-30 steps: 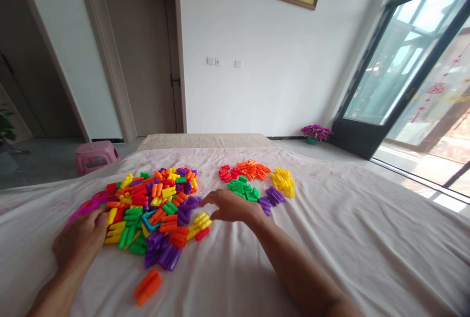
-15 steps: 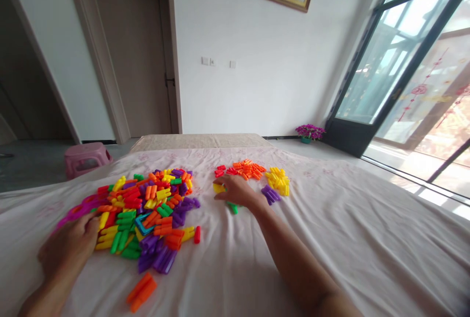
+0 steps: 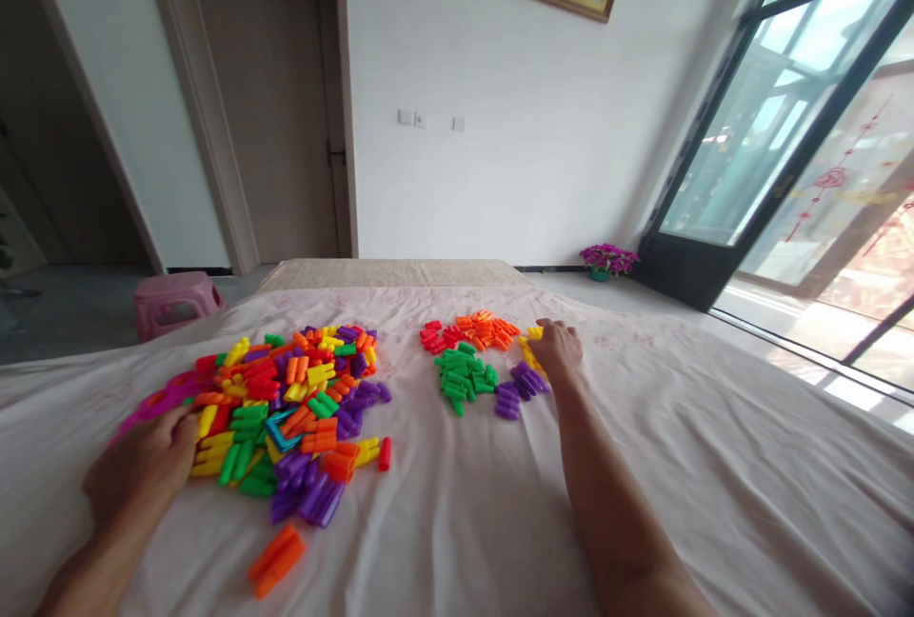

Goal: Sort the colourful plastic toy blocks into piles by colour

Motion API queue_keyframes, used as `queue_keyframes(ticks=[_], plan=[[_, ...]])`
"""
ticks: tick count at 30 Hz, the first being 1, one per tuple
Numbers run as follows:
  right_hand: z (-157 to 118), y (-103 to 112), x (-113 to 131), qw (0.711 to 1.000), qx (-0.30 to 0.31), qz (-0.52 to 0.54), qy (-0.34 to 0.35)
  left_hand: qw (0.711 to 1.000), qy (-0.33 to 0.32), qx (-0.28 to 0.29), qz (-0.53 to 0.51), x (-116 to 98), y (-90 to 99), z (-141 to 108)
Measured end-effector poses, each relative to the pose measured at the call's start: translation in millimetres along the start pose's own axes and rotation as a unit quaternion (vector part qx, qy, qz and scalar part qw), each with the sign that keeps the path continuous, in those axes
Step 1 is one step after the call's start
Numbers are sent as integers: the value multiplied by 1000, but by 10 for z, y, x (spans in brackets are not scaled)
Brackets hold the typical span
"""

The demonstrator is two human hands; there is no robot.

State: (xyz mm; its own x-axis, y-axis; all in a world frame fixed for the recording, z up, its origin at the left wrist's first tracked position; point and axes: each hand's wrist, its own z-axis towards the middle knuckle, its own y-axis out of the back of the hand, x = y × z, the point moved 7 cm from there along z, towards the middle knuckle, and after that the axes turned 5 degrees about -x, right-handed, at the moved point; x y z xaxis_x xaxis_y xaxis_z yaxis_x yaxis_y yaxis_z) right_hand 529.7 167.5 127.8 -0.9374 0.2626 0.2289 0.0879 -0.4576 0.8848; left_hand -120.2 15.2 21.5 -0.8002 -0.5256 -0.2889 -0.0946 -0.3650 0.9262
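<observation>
My right hand (image 3: 558, 348) is over the yellow block pile (image 3: 532, 350) at the right, its fingers bent down; whether a block is between them is hidden. Left of it lie green blocks (image 3: 464, 377), purple blocks (image 3: 525, 382), orange blocks (image 3: 486, 329) and red blocks (image 3: 437, 339) in separate groups. My left hand (image 3: 147, 460) rests at the left edge of a large mixed-colour heap (image 3: 292, 388), its thumb and fingertips close to yellow pieces; what it holds, if anything, cannot be made out. Magenta ring-shaped pieces (image 3: 161, 398) lie behind it.
An orange block (image 3: 277, 560) lies alone near the front of the cloth-covered surface (image 3: 457, 522). Beyond the surface stand a pink stool (image 3: 177, 303) at the left and a potted purple flower (image 3: 608, 260) at the right.
My right hand has moved right from the green blocks, where it held a yellow piece, to the yellow pile. The green group is now uncovered. My left hand has stayed beside the heap.
</observation>
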Motion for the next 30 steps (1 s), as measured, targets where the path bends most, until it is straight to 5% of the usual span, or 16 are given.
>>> queue_keyframes(ticks=[3, 7, 11, 15, 21, 30], plan=[[-16, -1, 153, 998, -12, 58, 36, 1000, 13, 15, 11, -57, 56, -49], [-309, -32, 809, 974, 32, 160, 159, 1000, 23, 17, 4, -74, 85, -82], [-949, -57, 1575, 910, 98, 236, 325, 1000, 17, 11, 1, -81, 100, -89], [-1597, -143, 2027, 839, 147, 278, 445, 1000, 11, 5, -1, -91, 116, -92], [-1955, -302, 2221, 799, 154, 260, 519, 1000, 4, -6, 0, -104, 128, -98], [-1859, -408, 2127, 845, 166, 215, 460, 1000, 7, -6, -3, -127, 165, -117]])
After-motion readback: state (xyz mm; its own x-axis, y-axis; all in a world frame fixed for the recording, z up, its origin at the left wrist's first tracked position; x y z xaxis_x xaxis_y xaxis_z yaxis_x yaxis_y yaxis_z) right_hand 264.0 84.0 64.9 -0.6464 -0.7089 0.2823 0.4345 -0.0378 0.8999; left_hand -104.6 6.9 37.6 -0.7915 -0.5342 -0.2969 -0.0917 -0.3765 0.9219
